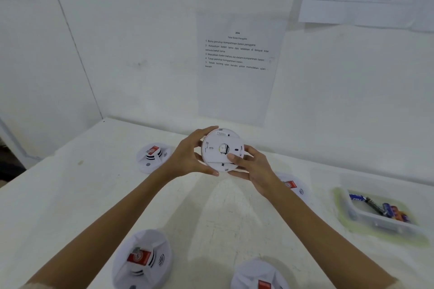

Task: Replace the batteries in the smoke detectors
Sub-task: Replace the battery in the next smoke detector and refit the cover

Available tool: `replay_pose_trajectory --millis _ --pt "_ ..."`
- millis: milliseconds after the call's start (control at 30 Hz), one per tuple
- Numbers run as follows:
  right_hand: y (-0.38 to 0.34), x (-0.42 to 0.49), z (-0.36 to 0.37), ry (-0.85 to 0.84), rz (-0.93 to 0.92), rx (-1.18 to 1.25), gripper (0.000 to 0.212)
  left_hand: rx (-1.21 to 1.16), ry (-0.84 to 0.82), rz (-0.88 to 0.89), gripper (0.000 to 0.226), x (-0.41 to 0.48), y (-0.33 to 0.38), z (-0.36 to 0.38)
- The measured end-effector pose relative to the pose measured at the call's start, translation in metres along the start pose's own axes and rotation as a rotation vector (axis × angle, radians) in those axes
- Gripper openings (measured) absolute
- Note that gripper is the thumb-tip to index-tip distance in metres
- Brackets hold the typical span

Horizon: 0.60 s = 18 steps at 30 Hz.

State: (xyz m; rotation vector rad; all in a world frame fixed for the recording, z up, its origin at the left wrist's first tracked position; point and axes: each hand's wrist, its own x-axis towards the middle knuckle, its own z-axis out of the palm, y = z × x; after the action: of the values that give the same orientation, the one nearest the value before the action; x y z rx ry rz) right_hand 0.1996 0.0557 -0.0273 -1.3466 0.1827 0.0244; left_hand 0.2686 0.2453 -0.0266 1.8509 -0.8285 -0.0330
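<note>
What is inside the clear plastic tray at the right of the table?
The tray holds loose batteries, some blue, one dark, some purple and orange, heaped together. Their number, and anything beneath them, cannot be told: they overlap and blur.

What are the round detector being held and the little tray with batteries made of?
The held smoke detector looks like matte white moulded plastic: smooth shell, moulded slots and seams. The battery tray seems translucent, slightly glossy plastic: its walls look milky and see-through. Look alone cannot confirm either.
</note>
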Motion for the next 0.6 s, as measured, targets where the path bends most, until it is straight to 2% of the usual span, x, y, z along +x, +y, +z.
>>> replay_pose_trajectory --millis 333,600 --pt "-0.0045 -0.0057 0.0037 0.055 -0.091 -0.136 0.050 0.001 -0.021 0.026 0.100 0.0008 0.0036 0.0012" --pt "-0.0030 -0.0063 0.0074 0.079 -0.084 -0.036 0.054 -0.051 -0.011 0.004 0.100 0.0032 0.0026 0.0019"
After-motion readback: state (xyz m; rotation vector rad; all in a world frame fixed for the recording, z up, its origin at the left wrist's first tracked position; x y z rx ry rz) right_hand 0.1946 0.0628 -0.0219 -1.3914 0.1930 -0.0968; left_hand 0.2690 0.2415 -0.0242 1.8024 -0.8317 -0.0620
